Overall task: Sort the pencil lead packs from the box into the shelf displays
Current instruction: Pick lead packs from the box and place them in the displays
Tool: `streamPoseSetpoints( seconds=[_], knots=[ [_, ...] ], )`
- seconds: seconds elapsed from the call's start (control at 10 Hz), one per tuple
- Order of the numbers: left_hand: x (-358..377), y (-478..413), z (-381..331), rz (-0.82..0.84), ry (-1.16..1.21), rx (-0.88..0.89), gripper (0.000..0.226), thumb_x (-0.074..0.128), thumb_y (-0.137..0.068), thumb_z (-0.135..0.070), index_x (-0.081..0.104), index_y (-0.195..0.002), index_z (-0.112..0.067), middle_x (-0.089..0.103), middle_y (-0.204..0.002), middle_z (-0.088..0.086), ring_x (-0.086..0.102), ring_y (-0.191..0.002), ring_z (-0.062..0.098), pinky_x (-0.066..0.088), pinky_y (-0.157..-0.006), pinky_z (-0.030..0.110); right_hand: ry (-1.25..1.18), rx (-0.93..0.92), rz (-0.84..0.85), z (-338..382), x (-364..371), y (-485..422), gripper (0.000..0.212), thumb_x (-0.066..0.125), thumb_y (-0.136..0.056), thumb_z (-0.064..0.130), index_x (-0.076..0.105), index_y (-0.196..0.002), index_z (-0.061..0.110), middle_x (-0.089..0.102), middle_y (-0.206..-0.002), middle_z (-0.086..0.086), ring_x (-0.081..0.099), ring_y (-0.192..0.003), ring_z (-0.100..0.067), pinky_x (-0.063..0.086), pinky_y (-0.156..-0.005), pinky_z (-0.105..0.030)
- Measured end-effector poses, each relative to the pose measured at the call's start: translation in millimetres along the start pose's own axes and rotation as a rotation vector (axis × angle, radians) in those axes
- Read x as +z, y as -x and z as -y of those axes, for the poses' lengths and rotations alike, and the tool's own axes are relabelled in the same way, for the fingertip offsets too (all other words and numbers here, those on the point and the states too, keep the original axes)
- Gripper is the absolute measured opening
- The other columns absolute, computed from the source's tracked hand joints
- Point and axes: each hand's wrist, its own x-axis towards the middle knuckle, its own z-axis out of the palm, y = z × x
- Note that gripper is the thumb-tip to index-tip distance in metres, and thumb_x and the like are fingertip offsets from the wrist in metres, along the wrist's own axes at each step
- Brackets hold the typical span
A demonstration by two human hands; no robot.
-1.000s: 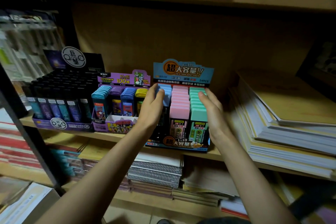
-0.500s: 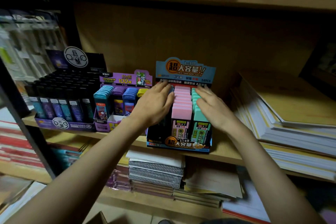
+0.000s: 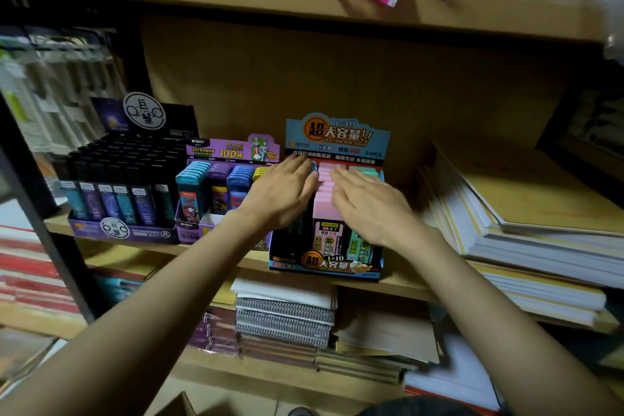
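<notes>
A blue display box [image 3: 324, 265] of pencil lead packs stands on the middle shelf. It holds rows of blue, pink [image 3: 325, 209] and green packs. My left hand [image 3: 282, 191] lies flat with straight fingers on top of the left row. My right hand [image 3: 369, 203] lies flat over the pink and green rows. Both palms face down on the pack tops. Left of it stand a purple display [image 3: 221, 187] with coloured packs and a black display [image 3: 121, 186] with dark packs.
A tall pile of paper and notebooks [image 3: 526, 223] fills the shelf to the right. Spiral notebooks [image 3: 285, 317] are stacked on the shelf below. The upper shelf board [image 3: 304, 3] carries pink bags. A cardboard box corner [image 3: 175, 405] shows at the bottom.
Both hands moved from the sides of the blue display box up onto the tops of the packs and flattened there. The view shifted slightly closer.
</notes>
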Motion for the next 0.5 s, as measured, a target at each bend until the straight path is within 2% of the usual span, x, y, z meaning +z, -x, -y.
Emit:
streamPoseSetpoints(
  seconds=[0.1,0.2,0.3,0.4,0.5],
  knots=[
    [-5.1,4.6,-0.2,-0.042,-0.01,0.008,0.054,0.023,-0.102,-0.04,0.027,-0.146,-0.009,0.025,-0.156,0.008,0.017,-0.144,0.019,0.012,-0.115,0.034,0.015,0.01,0.029,-0.5,-2.0,-1.5,0.055,0.011,-0.1,0.042,0.013,-0.15,0.019,0.013,-0.158,0.003,0.011,-0.145,-0.012,0.006,-0.115,-0.028],
    [-15.3,16.9,3.8,-0.147,-0.07,0.05,0.049,0.035,-0.1,-0.035,0.037,-0.141,-0.009,0.035,-0.15,0.011,0.03,-0.139,0.024,0.021,-0.111,0.038,0.006,0.002,0.057,2.7,-7.0,-1.8,0.058,0.011,-0.1,0.046,0.015,-0.15,0.017,0.012,-0.159,-0.001,0.009,-0.146,-0.017,0.006,-0.117,-0.033],
    [-30.8,44.0,16.5,-0.24,-0.134,0.107,0.035,0.046,-0.095,-0.024,0.053,-0.124,-0.006,0.056,-0.125,0.015,0.052,-0.113,0.033,0.038,-0.093,0.041,-0.003,-0.038,-0.085,13.7,-10.9,2.1,0.057,0.022,-0.099,0.048,0.024,-0.148,0.018,0.018,-0.157,-0.002,0.013,-0.145,-0.019,0.009,-0.117,-0.034],
    [-48.3,81.1,33.9,-0.251,-0.126,0.047,0.025,0.051,-0.092,-0.017,0.059,-0.112,-0.004,0.059,-0.112,0.016,0.056,-0.099,0.036,0.044,-0.084,0.043,-0.031,-0.126,-0.105,40.1,-5.3,-0.5,0.056,0.029,-0.099,0.047,0.027,-0.147,0.019,0.022,-0.156,-0.001,0.019,-0.144,-0.018,0.015,-0.116,-0.034],
    [-66.4,123.3,50.7,-0.274,-0.133,-0.02,0.025,0.059,-0.088,-0.009,0.061,-0.112,0.0,0.059,-0.114,0.019,0.058,-0.099,0.037,0.047,-0.082,0.045,0.036,-0.123,-0.047,62.1,-1.5,-1.6,0.06,0.029,-0.098,0.05,0.021,-0.149,0.019,0.018,-0.157,-0.002,0.015,-0.145,-0.02,0.014,-0.116,-0.037]
  ],
)
